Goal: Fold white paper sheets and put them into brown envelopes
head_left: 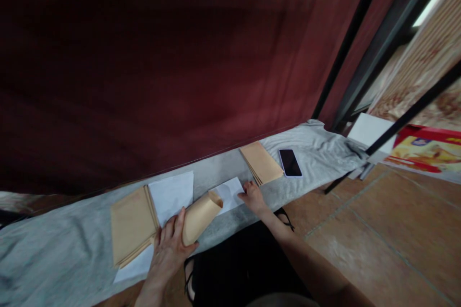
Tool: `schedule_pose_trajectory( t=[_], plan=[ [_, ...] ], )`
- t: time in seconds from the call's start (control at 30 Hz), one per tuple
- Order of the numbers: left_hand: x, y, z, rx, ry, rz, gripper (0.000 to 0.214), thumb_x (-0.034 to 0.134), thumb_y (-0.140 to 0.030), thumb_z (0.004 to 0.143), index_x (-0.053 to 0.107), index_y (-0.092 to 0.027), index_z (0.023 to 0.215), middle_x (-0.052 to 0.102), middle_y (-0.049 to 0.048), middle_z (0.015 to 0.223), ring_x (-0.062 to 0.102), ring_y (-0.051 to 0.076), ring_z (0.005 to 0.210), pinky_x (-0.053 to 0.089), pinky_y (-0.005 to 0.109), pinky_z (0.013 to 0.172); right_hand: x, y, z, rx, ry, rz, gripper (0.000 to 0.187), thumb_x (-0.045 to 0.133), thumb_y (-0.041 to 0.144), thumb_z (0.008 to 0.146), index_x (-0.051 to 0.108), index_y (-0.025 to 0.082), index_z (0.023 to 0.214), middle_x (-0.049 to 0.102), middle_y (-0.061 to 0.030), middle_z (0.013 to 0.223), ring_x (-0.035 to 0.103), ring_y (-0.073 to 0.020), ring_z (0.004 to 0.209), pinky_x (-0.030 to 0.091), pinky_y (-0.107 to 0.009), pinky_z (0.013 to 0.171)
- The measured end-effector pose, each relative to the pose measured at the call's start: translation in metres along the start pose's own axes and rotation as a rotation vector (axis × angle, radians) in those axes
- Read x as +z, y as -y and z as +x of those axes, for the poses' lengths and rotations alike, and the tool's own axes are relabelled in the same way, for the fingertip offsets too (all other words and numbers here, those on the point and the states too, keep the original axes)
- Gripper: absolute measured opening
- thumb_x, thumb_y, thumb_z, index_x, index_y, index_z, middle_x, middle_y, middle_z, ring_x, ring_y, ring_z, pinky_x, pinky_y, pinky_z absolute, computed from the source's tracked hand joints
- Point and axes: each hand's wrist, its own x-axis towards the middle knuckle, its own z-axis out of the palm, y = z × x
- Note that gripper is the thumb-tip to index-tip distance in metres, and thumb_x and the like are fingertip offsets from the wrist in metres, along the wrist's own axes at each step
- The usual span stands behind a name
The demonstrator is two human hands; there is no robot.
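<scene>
Left hand (pixel 170 242) grip: grasping a brown envelope (pixel 199 219). Right hand (pixel 253 196), at its 2 o'clock: grip pinching white paper (pixel 229 193). Envelope stack (pixel 131 221): left hand's 10 o'clock.

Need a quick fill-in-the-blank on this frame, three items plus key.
1. The left hand holds a brown envelope whose mouth is ____ rather than shut.
2. The right hand is at the edge of a paper coloured ____.
3. The phone lies to the ____ of the nearest envelope stack.

Missing words: open; white; right.
</scene>
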Motion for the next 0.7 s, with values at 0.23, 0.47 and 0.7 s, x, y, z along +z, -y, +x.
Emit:
schedule_pose_trajectory(
  t=[0.23, 0.47, 0.7],
  plan=[
    [0.008, 0.004, -0.002, -0.015, 0.003, 0.004, 0.106, 0.068, -0.036, 0.075, 0.003, -0.026, 0.159, 0.05, 0.0113, 0.133, 0.048, 0.032, 0.128, 0.029, 0.052, 0.114, -0.024, -0.021, 0.001, 0.008, -0.075, 0.451, 0.023, 0.056, 0.043, 0.084, 0.057, 0.022, 0.093, 0.063, -0.0008, 0.082, 0.061, -0.0176, 0.07, 0.053, -0.027, 0.054],
    [0.012, 0.004, -0.001, -0.013, -0.017, -0.01, 0.108, 0.069, -0.036, 0.075, 0.003, -0.026, 0.159, 0.05, 0.0119, 0.135, 0.047, 0.032, 0.13, 0.025, 0.054, 0.116, -0.033, -0.02, -0.015, -0.116, 0.072, 0.528, 0.028, 0.055, 0.048, 0.086, 0.064, 0.022, 0.088, 0.066, -0.0017, 0.08, 0.063, -0.0186, 0.072, 0.054, -0.026, 0.056],
    [0.011, -0.001, -0.003, 0.024, -0.031, 0.013, 0.109, 0.07, -0.032, 0.072, 0.003, -0.026, 0.159, 0.045, 0.0136, 0.143, 0.042, 0.033, 0.136, 0.02, 0.055, 0.118, -0.043, -0.016, -0.019, -0.148, 0.158, 0.268, 0.02, 0.058, 0.025, 0.087, 0.064, 0.021, 0.068, 0.059, 0.0022, 0.059, 0.058, -0.0147, 0.057, 0.044, -0.024, 0.056]
  ],
)
